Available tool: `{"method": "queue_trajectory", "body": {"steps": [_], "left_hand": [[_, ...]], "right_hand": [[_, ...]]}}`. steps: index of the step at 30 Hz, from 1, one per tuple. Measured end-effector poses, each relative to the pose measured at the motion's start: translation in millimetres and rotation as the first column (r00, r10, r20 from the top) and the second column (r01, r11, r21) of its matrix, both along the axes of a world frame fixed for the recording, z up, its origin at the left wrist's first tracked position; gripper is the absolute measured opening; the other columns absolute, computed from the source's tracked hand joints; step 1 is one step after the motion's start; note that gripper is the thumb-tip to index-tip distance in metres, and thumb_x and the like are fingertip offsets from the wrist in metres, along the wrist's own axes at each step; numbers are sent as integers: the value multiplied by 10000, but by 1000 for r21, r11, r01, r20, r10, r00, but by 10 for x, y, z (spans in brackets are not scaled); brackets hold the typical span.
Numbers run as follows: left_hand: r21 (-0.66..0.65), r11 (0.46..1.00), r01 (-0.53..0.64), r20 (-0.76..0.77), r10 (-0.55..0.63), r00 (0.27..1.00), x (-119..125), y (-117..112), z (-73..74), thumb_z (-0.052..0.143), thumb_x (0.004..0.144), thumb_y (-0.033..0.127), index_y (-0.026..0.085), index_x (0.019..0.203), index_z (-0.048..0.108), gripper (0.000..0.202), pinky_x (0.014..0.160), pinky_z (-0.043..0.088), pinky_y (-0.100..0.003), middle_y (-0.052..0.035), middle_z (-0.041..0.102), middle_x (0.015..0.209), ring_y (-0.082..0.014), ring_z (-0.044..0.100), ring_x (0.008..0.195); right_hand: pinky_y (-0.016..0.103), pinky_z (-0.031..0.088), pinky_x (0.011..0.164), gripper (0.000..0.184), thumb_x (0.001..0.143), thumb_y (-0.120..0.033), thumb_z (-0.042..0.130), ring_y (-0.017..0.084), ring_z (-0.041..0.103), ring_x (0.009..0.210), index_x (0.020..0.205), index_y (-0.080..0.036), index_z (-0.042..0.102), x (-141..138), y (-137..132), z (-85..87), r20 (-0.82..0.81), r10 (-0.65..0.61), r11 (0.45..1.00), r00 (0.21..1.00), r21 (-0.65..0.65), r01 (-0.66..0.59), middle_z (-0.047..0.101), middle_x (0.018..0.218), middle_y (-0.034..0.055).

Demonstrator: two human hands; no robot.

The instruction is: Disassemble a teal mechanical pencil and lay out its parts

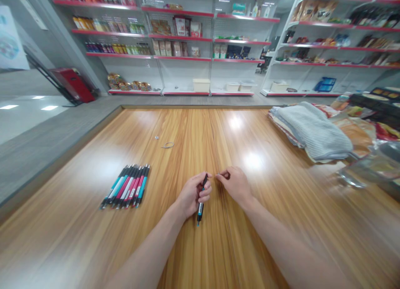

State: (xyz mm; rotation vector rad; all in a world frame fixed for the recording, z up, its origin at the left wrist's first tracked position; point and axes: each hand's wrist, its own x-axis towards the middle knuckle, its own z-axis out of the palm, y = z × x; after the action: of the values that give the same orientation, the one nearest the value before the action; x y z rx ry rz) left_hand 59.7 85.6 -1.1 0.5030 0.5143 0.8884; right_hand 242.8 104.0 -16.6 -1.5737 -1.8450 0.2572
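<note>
My left hand (190,194) is closed around a pen (200,210) with a black clip end and a blue barrel. The pen stands out above and below my fingers, its lower end pointing toward me. Just to the right, my right hand (238,185) has thumb and forefinger pinched together, apart from the pen. Whatever may be between those fingertips is too small to make out. On the left of the table lies a row of several pens (127,188) in blue, pink, white and black, side by side and slightly slanted.
Beyond my hands, a thin looped band (168,145) and a small shiny bit (156,137) lie on the wooden table (193,126). At the right are a folded striped cloth (315,126), packaged goods and a clear container (371,168). Stocked shelves (181,37) stand behind.
</note>
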Motion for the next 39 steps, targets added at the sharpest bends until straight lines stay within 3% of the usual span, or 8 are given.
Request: {"method": "queue_trajectory", "body": {"steps": [4,10,14,25,39], "left_hand": [[2,1000,8,-14,-8,1000,-6,1,16,508,912,334,148,964,546,196,335,172,-132,37,389,656,-29,275,429],[-2,1000,17,-26,-17,1000,-4,6,60,498,917,325,147,959,550,190,337,179,-130,34,393,653,-29,272,426],[-2,1000,18,-25,-18,1000,-1,6,75,499,915,317,148,950,550,180,338,180,-130,32,395,655,-30,277,426],[-5,1000,21,-18,-21,1000,7,9,68,504,912,324,148,937,551,183,338,180,-132,34,392,646,-32,279,426],[-25,1000,15,-9,-16,1000,5,13,64,556,876,331,144,935,564,196,335,196,-127,34,414,637,-32,287,418]], "right_hand": [[294,407,711,134,765,-284,711,165,542,731,849,-196,655,80,24,5,-32,107,994,994,-12,-108,612,739,9],[299,422,748,228,785,-212,692,163,548,777,1011,-228,666,198,71,3,-43,264,965,964,-1,-264,618,788,7],[299,426,759,195,838,-225,647,166,552,820,1024,-255,697,206,97,-25,-20,312,950,950,24,-312,605,812,21],[298,424,777,151,856,-195,622,166,554,839,974,-235,708,206,131,-49,1,321,945,947,67,-321,604,813,26],[313,453,752,171,848,-206,600,175,567,802,989,-220,697,197,134,-57,-62,267,964,962,7,-267,615,821,42]]}}
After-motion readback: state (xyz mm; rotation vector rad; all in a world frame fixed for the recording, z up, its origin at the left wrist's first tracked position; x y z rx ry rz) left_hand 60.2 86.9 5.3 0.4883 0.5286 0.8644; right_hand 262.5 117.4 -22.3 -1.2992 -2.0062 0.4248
